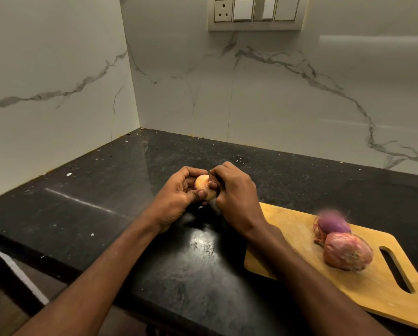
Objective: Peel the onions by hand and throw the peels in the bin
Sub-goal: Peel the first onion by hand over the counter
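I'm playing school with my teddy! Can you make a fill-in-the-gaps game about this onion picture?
1. Both hands hold one ____ above the black counter.
2. The wooden cutting board has ____ onions on it.
3. On the board, the onion nearer the wall looks ____ in colour.
4. The power socket is up on the ____.

Missing words: onion; two; purple; wall

One head-worn wide-angle view is given, aimed forward and down, close above the dark surface [86,214] toward a wall corner.
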A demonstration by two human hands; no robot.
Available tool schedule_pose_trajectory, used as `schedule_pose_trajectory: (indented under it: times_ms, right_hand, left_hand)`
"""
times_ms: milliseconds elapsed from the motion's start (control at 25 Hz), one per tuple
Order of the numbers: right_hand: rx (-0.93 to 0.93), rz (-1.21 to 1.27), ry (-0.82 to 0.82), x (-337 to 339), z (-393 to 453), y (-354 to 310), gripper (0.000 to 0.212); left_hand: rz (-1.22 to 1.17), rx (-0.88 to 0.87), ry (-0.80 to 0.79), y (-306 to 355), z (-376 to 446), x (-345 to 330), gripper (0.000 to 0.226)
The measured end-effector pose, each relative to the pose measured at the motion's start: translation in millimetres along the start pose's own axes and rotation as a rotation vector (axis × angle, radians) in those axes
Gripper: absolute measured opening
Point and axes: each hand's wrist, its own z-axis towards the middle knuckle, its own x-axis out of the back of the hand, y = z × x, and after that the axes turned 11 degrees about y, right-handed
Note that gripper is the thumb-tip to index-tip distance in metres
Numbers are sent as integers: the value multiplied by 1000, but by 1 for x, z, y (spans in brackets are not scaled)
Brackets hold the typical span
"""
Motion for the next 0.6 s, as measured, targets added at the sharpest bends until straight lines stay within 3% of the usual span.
schedule_pose_trajectory:
  times_ms: [120, 200, 320, 400, 440, 520, 560, 600]
  right_hand:
    - [-123, 30, -15, 4, -1, -2, 10]
    - [-65, -40, -38, 7, -4, -4, 10]
    - [-24, -120, -20, 13, -3, -5, 54]
    - [-4, -117, 32, 13, -2, -11, 64]
    - [33, -126, 30, 13, -4, -15, 61]
    - [37, -121, 46, 15, -7, -14, 29]
    - [-31, -110, 98, 17, -4, -9, 18]
    - [-118, -86, 153, 19, 2, -1, 21]
  left_hand:
    - [10, 5, -45, 1, -1, 1, 39]
    - [24, -7, -41, 0, 1, 1, 40]
    - [70, -19, -16, -1, -2, -5, 39]
    - [86, -50, -10, 0, -2, -6, 37]
    - [63, -57, 18, -1, -1, -5, 37]
    - [23, -50, 57, -1, -1, -4, 37]
    - [47, -55, 35, 0, -1, -5, 37]
    - [98, -68, -2, -1, -3, -6, 38]
